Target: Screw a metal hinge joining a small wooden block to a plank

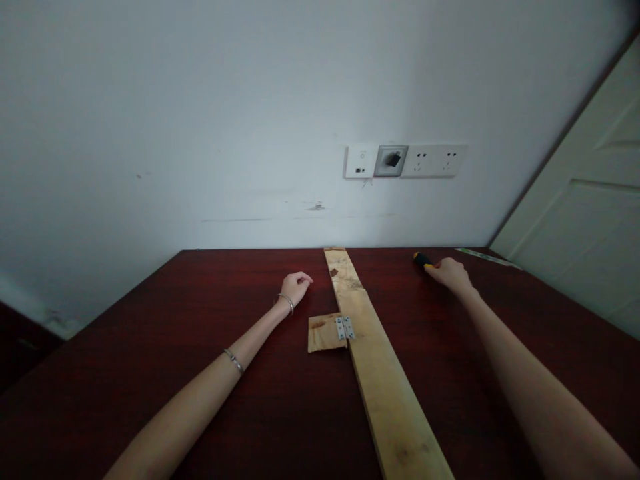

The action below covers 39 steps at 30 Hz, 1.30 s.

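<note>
Lengthwise, a long wooden board (385,373) lies across the dark red tabletop (300,420), running from the near edge of view, right of centre, to the far edge by the wall. Left of it, a silvery bangle (233,361) circles the left forearm. About midway along the board, a small wood piece (324,335) sits at its left side, and a metal hinge (345,327) spans the two. A little farther, a second bangle (287,303) rings the left wrist. The left hand (296,288) rests just left of the board, its fingers loosely curled; I cannot tell whether anything is inside them. To the right, well apart from the board, the right hand (453,275) grasps a black-and-yellow tool (421,259), which points far and left. Beyond that hand, a narrow pale strip (489,257) lies by the far right edge. Behind stands the white wall (250,120), with a panelled door (595,207) at right and a row of sockets (434,161) above the table.
</note>
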Motion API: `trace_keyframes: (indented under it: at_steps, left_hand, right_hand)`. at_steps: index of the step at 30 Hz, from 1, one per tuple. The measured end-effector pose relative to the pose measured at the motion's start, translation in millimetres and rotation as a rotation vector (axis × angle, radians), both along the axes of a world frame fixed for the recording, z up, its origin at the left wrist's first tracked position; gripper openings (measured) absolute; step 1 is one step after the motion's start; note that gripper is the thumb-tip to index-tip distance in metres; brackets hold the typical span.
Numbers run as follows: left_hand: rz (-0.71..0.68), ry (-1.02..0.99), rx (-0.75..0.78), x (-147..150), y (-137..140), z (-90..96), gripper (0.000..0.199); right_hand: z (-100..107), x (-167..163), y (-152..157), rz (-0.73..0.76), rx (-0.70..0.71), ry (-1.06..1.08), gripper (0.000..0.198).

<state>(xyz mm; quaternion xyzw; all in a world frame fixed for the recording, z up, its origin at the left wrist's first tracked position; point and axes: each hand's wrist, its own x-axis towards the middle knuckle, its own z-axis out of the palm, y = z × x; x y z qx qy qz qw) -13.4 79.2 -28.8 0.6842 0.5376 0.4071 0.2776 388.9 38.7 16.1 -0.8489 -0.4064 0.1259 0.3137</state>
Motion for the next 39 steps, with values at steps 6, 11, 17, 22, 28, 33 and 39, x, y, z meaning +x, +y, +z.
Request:
trace_keyframes:
  at_steps: [6,11,17,22,28,33,39]
  left_hand:
    - [-0.007,0.035,0.021,0.6,-0.4,-0.8,0.023]
    - [-0.021,0.055,0.026,0.7,-0.5,-1.5,0.024]
    - [-0.037,0.077,0.029,1.3,-3.0,1.5,0.024]
    - [-0.053,0.093,0.028,1.8,-4.9,4.1,0.025]
    - [-0.079,0.108,0.026,1.1,-5.3,4.5,0.024]
    - [-0.102,0.125,0.04,-0.5,-5.2,3.6,0.023]
    - [-0.115,0.148,0.054,-1.7,-5.1,2.4,0.023]
  right_hand:
    - [32.1,-23.9,-10.3,0.167,0.269,0.492,0.018]
    - [65.4,-70.4,-22.7,0.363,0.458,0.88,0.014]
    - [92.5,-129.6,-54.4,0.462,0.594,1.244,0.02]
    - [101.9,-167.3,-76.0,0.529,0.655,1.201,0.023]
    - [95.7,-194.1,-87.1,0.673,0.609,0.94,0.023]
    - [90.2,-192.0,-89.5,0.808,0.522,0.487,0.028]
    - [84.0,-187.8,-87.2,0.863,0.491,0.327,0.028]
